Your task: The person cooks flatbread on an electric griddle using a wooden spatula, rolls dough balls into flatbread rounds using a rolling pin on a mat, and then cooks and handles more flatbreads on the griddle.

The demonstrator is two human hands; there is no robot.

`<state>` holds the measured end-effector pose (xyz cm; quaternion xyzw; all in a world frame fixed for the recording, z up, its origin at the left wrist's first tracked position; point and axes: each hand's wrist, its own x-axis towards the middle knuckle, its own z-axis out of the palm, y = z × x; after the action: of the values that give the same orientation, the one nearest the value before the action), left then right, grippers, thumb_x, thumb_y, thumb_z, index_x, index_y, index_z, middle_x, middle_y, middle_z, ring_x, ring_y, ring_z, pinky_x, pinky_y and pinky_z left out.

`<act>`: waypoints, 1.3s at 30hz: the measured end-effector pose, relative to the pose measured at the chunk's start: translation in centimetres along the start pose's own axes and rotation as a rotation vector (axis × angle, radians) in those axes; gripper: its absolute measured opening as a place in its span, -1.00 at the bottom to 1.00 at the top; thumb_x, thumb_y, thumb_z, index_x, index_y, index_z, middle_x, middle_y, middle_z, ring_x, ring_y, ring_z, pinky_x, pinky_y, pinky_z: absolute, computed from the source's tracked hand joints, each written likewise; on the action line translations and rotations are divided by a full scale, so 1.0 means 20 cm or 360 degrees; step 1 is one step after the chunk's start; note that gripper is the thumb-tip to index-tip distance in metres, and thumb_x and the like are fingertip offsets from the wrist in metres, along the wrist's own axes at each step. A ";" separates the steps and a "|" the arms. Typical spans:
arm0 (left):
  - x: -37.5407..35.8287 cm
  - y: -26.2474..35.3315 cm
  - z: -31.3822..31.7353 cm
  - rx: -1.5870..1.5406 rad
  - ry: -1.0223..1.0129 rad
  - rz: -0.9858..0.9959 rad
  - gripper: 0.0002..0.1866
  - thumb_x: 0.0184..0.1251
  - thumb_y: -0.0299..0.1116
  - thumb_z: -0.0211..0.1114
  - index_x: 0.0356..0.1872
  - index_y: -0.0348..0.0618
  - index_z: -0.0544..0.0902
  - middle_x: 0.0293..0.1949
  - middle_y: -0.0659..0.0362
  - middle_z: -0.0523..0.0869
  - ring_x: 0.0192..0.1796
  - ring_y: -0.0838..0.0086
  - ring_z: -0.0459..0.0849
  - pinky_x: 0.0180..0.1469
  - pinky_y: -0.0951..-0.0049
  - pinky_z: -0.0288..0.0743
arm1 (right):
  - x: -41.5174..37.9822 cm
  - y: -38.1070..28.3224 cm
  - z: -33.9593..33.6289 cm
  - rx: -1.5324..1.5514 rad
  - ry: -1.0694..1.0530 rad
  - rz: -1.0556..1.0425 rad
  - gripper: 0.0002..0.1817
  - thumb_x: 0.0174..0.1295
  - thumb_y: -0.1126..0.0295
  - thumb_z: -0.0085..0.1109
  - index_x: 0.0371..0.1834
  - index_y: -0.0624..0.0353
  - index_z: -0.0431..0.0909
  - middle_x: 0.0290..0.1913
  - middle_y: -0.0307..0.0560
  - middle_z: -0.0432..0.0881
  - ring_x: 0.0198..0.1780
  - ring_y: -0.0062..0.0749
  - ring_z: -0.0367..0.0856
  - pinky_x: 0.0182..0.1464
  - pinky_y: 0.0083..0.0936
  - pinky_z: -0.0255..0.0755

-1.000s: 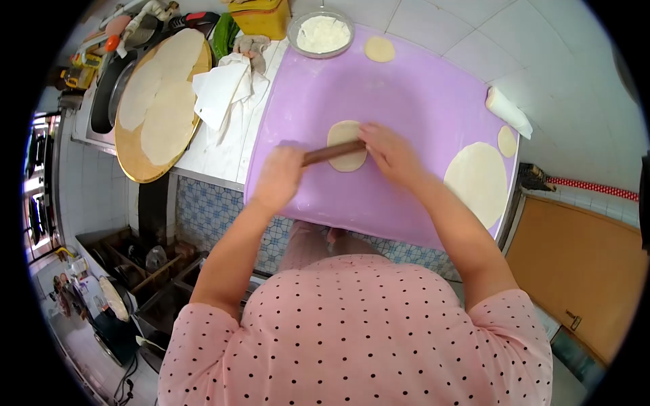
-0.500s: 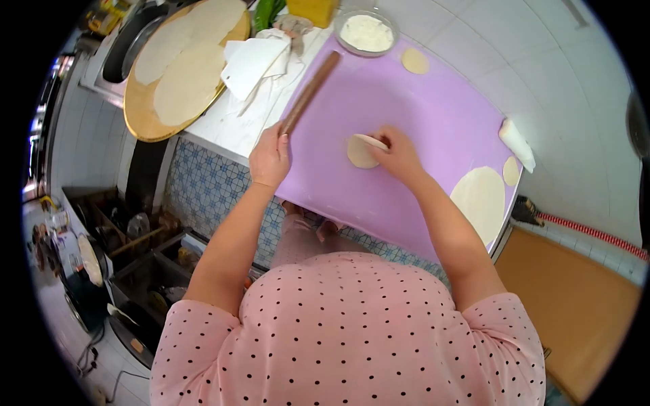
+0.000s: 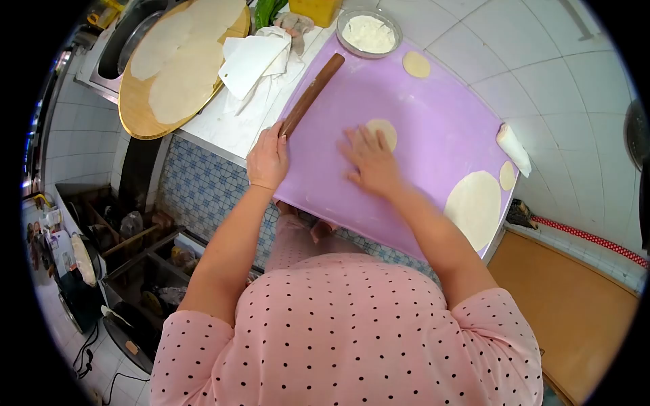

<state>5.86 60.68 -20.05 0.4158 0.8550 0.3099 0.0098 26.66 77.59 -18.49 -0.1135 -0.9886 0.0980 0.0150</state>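
My left hand [image 3: 268,157] is wrapped round the near end of a brown wooden rolling pin [image 3: 313,93], which lies along the left edge of a purple mat [image 3: 406,203]. Fingers spread, my right hand [image 3: 371,160] is flat and a little blurred over the middle of the mat. Its fingertips overlap a small round of dough [image 3: 386,133], partly hidden beneath them. Another small dough round [image 3: 416,64] lies near the back edge. A large rolled-out sheet of dough [image 3: 474,210] and a small round [image 3: 507,176] rest at the right edge.
A glass bowl of flour [image 3: 369,34] stands at the back. On the left, a round wooden board [image 3: 139,125] bears several thin dough sheets beside a white scraper [image 3: 250,64] and cloth. A white roll [image 3: 513,150] touches the mat's right corner. A brown board [image 3: 562,304] is at lower right.
My right hand has let go of the small dough round's lifted edge and spread out flat over the mat. The round now lies flat, slightly further back and right. My left hand keeps the rolling pin.
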 end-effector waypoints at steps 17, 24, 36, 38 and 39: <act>0.01 0.02 -0.02 -0.0147 -0.0015 -0.0149 -0.62 0.48 -0.30 0.06 0.26 -0.06 0.49 -0.08 0.01 0.63 -0.12 0.02 0.66 -0.11 0.11 0.58 | 0.48 0.17 -0.06 0.0522 0.0711 0.0484 -0.42 0.33 0.16 0.13 0.37 0.20 0.39 0.37 0.23 0.41 0.40 0.11 0.35 0.39 -0.12 0.26; 0.01 0.04 -0.04 -0.0163 -0.0062 -0.0164 -0.65 0.49 -0.35 0.03 0.23 -0.15 0.50 -0.05 -0.04 0.65 -0.05 0.01 0.66 -0.02 0.15 0.56 | 1.11 0.69 -0.39 0.0120 -0.0139 0.0416 -0.60 0.10 0.38 0.22 0.07 0.04 0.68 -0.03 0.07 0.72 0.02 -0.05 0.67 0.09 -0.25 0.53; 0.01 0.04 -0.05 -0.0105 -0.0030 -0.0078 -0.63 0.47 -0.30 0.09 0.24 -0.08 0.49 -0.17 0.03 0.62 -0.24 0.03 0.65 -0.23 0.12 0.59 | 0.94 0.64 -0.41 0.1097 0.0443 0.0870 -0.76 0.05 0.42 0.29 -0.19 0.12 0.78 -0.37 -0.02 0.74 -0.39 -0.36 0.67 -0.27 -0.41 0.54; 0.01 0.04 -0.05 -0.0103 -0.0014 -0.0055 -0.63 0.47 -0.29 0.08 0.24 -0.08 0.49 -0.17 0.03 0.62 -0.25 0.03 0.65 -0.24 0.12 0.59 | 0.76 0.48 -0.44 0.1197 0.0476 0.0912 -0.78 0.14 0.40 0.29 -0.18 0.21 0.76 -0.43 -0.08 0.72 -0.45 -0.51 0.62 -0.34 -0.48 0.51; 0.01 0.04 -0.05 -0.0105 -0.0004 -0.0039 -0.63 0.47 -0.29 0.08 0.23 -0.08 0.49 -0.17 0.03 0.62 -0.25 0.03 0.65 -0.24 0.12 0.59 | 0.68 0.42 -0.41 0.1413 0.0422 0.0953 -0.79 0.20 0.39 0.26 -0.16 0.22 0.75 -0.42 -0.10 0.73 -0.44 -0.53 0.63 -0.34 -0.49 0.51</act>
<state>5.96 60.68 -18.80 0.4052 0.8493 0.3372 0.0282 15.72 90.19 -12.07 -0.3838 -0.7665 0.4903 0.1574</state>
